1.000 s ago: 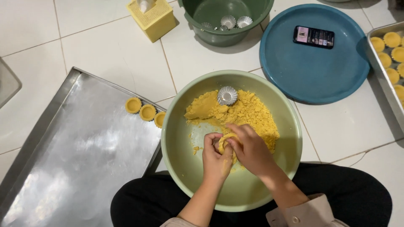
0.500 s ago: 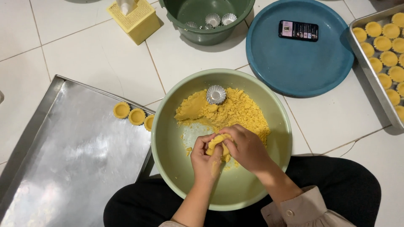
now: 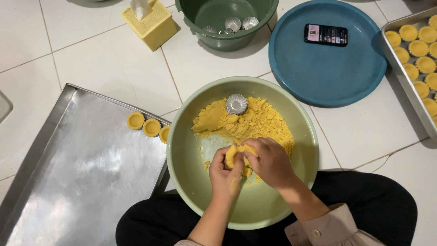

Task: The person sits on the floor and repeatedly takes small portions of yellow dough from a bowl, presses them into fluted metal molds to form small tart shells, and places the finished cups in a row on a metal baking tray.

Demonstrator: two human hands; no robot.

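My left hand [image 3: 224,174] and my right hand [image 3: 269,161] meet over a light green bowl [image 3: 186,155] in my lap and press a lump of yellow dough [image 3: 235,153] between them. More crumbly yellow dough [image 3: 255,120] is piled at the far side of the bowl, with an empty fluted metal tart mould [image 3: 236,104] resting on it. Three dough-filled tart moulds [image 3: 150,127] sit in a row on the top edge of a large steel tray [image 3: 82,173] at my left.
A dark green tub [image 3: 227,38] with empty metal moulds [image 3: 233,23] stands ahead. To its right lies a blue round tray [image 3: 327,68] with a phone [image 3: 325,34] on it. A steel tray [image 3: 400,73] of filled tart shells sits far right. A yellow tissue box [image 3: 150,23] stands upper left.
The view has shifted slightly. My hands stay together over the bowl, working the dough lump; the rest has not moved.
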